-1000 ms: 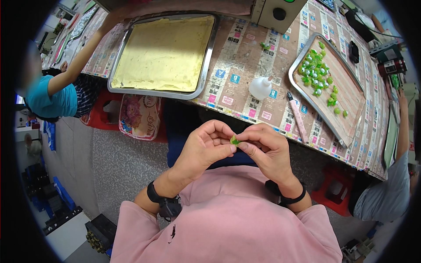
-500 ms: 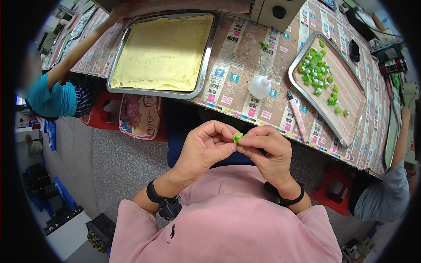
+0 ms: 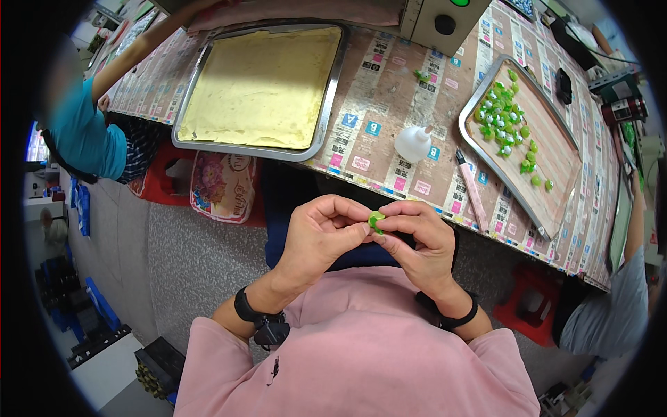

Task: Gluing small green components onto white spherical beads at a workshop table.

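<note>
A small green figure is pinched between the fingertips of my left hand and my right hand, in front of my chest just off the table's near edge. Both hands are closed on it, and the fingers cover part of its shape. To the right, a metal tray carries a cluster of similar small green figures, several with white eyes. Between that tray and my hands stand a white squeeze bottle with a narrow tip and a pink pen-shaped knife.
A large tray lined with yellow sheet lies at the left. One green piece rests near a beige box with a black knob. A co-worker's arm reaches in from the left; another person's sleeve shows at right.
The green figure has turned slightly between my fingertips, and my right hand has shifted a little left. The co-worker at left has leaned closer. A green light now shows on the beige box.
</note>
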Demonstrator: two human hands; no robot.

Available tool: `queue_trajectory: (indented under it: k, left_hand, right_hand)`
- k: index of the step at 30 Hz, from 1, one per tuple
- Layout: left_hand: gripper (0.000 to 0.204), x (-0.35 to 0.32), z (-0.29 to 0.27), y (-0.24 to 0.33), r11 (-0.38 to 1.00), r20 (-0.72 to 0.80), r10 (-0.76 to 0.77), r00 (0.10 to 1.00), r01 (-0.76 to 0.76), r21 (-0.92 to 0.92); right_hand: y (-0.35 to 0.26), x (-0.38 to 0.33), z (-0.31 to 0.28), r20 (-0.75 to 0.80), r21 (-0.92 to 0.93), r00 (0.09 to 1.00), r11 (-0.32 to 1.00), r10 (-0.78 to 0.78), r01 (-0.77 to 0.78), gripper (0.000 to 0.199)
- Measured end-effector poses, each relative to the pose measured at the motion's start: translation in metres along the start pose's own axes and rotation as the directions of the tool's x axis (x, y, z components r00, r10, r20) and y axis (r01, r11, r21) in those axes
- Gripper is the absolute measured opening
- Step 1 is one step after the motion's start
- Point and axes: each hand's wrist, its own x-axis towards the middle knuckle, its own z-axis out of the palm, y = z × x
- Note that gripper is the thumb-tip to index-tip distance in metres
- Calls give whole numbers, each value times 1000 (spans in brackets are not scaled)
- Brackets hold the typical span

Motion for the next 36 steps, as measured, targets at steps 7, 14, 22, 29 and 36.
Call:
queue_trajectory:
  k: [7, 14, 22, 29, 36]
  left_hand:
    - [9, 3, -1, -1, 998, -1, 54, 999, -54, 15]
    - [8, 5, -6, -2, 999, -5, -19, 1000, 19, -40]
    - [9, 6, -4, -3, 997, 17, 12, 1000, -10, -82]
    - [10, 4, -4, 1, 998, 69, 68, 995, -68, 2]
    - [9, 4, -7, 4, 998, 61, 16, 998, -12, -55]
  right_hand:
    - [8, -2, 4, -28, 40, 999, 998, 39, -38, 22]
    - [11, -3, 7, -42, 69, 998, 996, 54, -51, 23]
    - [9, -2, 8, 0, 231, 989, 963, 145, -141, 21]
    - [7, -3, 6, 8, 205, 989, 968, 148, -147, 21]
    - [5, 4, 7, 15, 140, 995, 985, 101, -102, 21]
